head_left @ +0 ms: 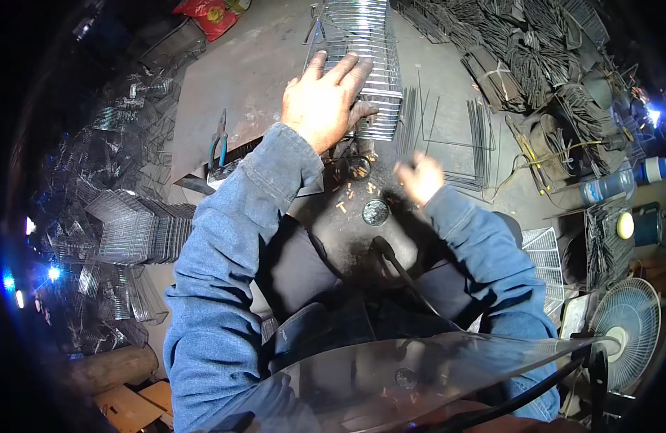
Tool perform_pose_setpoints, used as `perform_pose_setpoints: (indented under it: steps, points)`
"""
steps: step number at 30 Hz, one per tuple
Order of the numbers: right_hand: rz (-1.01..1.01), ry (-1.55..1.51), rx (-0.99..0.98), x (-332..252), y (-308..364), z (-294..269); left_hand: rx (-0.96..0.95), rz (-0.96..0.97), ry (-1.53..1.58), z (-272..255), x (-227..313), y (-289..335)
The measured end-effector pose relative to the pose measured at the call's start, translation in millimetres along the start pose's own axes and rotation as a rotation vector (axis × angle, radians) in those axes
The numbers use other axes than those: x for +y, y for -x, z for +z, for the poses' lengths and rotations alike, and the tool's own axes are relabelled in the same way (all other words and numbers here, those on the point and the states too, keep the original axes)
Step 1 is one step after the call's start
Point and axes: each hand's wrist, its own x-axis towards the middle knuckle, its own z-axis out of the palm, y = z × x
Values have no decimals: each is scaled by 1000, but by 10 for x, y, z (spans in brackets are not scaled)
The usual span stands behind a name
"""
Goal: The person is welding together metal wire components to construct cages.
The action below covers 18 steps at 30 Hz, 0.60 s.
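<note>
My left hand (324, 101) lies with spread fingers against the near left side of a shiny wire rack (380, 94), its thumb by the rack's near end. The rack is made of close parallel rods and stretches away from me. To its right, my right hand (421, 180) hovers near a bunch of thin straight wires (411, 123); its fingers are dark and smeared by motion, so what they hold, if anything, cannot be made out. Bent wire frames (459, 144) lie further right. Pliers with blue handles (218, 141) stand left of my left forearm.
A small round dish (376, 212) sits between my knees, with tan stubs (341, 206) scattered around it. Stacked wire baskets (142, 227) crowd the left; wire bundles (542, 72) fill the far right. A fan (625, 328) and water bottle (608, 187) stand right. A clear visor (390, 382) crosses the bottom.
</note>
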Motion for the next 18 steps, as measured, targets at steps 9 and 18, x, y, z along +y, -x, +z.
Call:
perform_pose_setpoints:
  steps: [9,18]
  points:
    - [101,279,-883,663,1024,1430,-3,14,-31,-9,-39,16]
    - [237,-692,-407,-820,1686,-1406,34,73,14,14,-244,43]
